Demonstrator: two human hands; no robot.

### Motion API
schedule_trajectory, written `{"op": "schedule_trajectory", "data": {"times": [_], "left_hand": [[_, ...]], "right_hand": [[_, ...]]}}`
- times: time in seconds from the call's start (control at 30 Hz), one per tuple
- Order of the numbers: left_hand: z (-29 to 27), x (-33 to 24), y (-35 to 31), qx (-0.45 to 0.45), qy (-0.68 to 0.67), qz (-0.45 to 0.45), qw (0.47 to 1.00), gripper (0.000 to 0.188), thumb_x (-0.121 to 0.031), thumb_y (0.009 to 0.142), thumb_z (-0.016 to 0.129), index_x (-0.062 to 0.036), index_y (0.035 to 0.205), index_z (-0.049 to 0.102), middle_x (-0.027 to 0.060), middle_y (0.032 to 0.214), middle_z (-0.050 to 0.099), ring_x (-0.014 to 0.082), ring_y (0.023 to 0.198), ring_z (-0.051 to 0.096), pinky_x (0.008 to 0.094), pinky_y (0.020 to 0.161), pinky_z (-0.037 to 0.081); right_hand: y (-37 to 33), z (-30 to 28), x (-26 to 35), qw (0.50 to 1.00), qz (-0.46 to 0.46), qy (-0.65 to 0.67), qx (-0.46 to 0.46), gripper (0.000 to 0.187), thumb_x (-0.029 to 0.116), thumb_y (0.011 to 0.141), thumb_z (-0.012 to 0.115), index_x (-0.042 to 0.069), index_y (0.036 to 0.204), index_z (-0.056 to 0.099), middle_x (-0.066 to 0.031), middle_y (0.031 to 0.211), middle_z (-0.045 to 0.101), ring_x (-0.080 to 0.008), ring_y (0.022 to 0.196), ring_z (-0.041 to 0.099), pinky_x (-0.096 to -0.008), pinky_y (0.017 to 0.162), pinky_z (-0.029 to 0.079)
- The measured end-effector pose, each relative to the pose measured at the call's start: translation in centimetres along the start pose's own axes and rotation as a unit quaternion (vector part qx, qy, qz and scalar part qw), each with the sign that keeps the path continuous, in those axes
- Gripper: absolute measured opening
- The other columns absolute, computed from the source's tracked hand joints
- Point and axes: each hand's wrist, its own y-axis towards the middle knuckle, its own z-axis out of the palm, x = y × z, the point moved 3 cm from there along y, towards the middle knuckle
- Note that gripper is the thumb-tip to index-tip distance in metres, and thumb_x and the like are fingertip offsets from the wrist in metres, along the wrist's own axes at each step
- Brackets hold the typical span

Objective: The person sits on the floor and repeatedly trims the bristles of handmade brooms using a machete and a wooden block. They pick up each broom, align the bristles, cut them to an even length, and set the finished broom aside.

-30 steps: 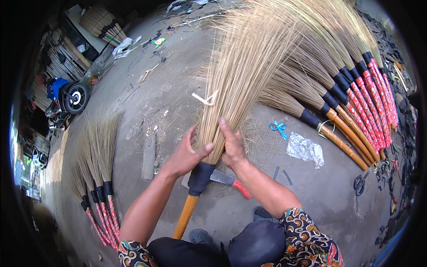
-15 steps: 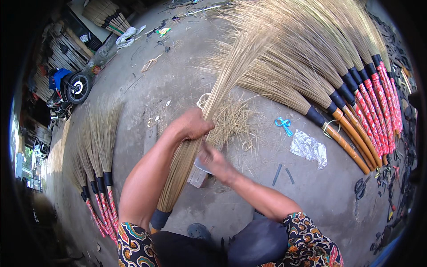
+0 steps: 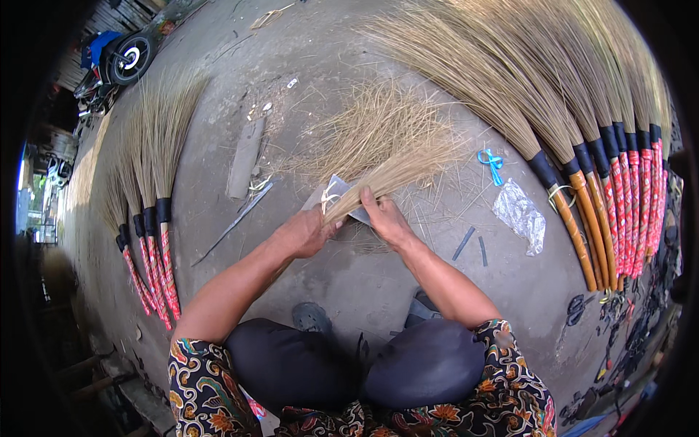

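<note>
Broom bristles [image 3: 408, 169], a straw-coloured bundle, slant up to the right across both my hands. My left hand [image 3: 306, 233] is closed round them low down, beside a pale tie strip [image 3: 331, 197]. Pressing its thumb on the bristles, my right hand [image 3: 386, 218] is closed on a flat grey blade [image 3: 360, 215] that shows partly beneath them; its handle is hidden. A pale flat-topped block [image 3: 317, 195] lies behind my left hand. The lower broom is mostly hidden by my left arm. Cut straw [image 3: 378, 120] is heaped just beyond.
Finished brooms lie fanned at right [image 3: 557, 171] and at left [image 3: 149, 218]. A long thin pointed tool [image 3: 234, 224] lies near a grey slab [image 3: 247, 156]. Blue ribbon [image 3: 491, 166], clear plastic [image 3: 520, 215] and dark strips [image 3: 464, 242] are at right. A motorcycle [image 3: 127, 58] stands far left.
The bristles have come down and swung to the right, from upright to low over the straw. My right hand has moved up beside them. The view has shifted nearer my lap.
</note>
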Motion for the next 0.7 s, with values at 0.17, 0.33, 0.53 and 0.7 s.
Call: {"op": "schedule_trajectory", "data": {"times": [0.17, 0.33, 0.53, 0.7], "left_hand": [[2.1, 7.8, 3.6, -0.02, 0.023, -0.019, 0.999, 0.05, -0.046, 0.11, 0.046, -0.0001, 0.113, 0.066, 0.0326, 0.101, 0.07, 0.054, 0.098, 0.064, 0.0589, 0.086, 0.05], [4.0, 12.9, 4.8, -0.007, -0.022, -0.088, 0.996, 0.059, -0.053, 0.109, 0.047, 0.0014, 0.117, 0.069, 0.0331, 0.113, 0.07, 0.0499, 0.109, 0.066, 0.0564, 0.094, 0.052], [5.0, 14.9, 5.9, -0.046, -0.043, -0.071, 0.995, 0.068, -0.061, 0.108, 0.044, -0.0004, 0.12, 0.071, 0.0307, 0.106, 0.072, 0.0494, 0.104, 0.068, 0.0551, 0.092, 0.051], [5.8, 14.5, 6.5, -0.03, -0.036, -0.109, 0.993, 0.086, -0.074, 0.102, 0.043, 0.0066, 0.105, 0.074, 0.0306, 0.102, 0.073, 0.0476, 0.102, 0.07, 0.0537, 0.092, 0.055]], "right_hand": [[-2.9, -4.7, -6.4, 0.858, 0.008, -0.511, -0.047, 0.071, 0.054, 0.093, 0.073, -0.002, 0.134, 0.058, -0.0238, 0.118, 0.067, -0.0378, 0.115, 0.063, -0.0419, 0.101, 0.05], [-4.1, -5.1, -8.0, 0.928, 0.04, -0.364, 0.072, 0.031, 0.034, 0.104, 0.064, 0.006, 0.117, 0.06, -0.0155, 0.093, 0.065, -0.0263, 0.091, 0.072, -0.0478, 0.077, 0.055], [-0.1, -7.2, -4.3, 0.981, 0.082, -0.144, -0.101, 0.024, 0.027, 0.108, 0.056, 0.004, 0.115, 0.056, -0.0052, 0.072, 0.059, -0.0146, 0.051, 0.057, -0.033, 0.047, 0.049], [-1.7, -8.5, -2.5, 0.979, 0.037, -0.006, -0.2, 0.033, 0.033, 0.111, 0.05, 0.006, 0.129, 0.048, -0.0092, 0.083, 0.059, -0.0181, 0.053, 0.061, -0.0367, 0.049, 0.056]]}}
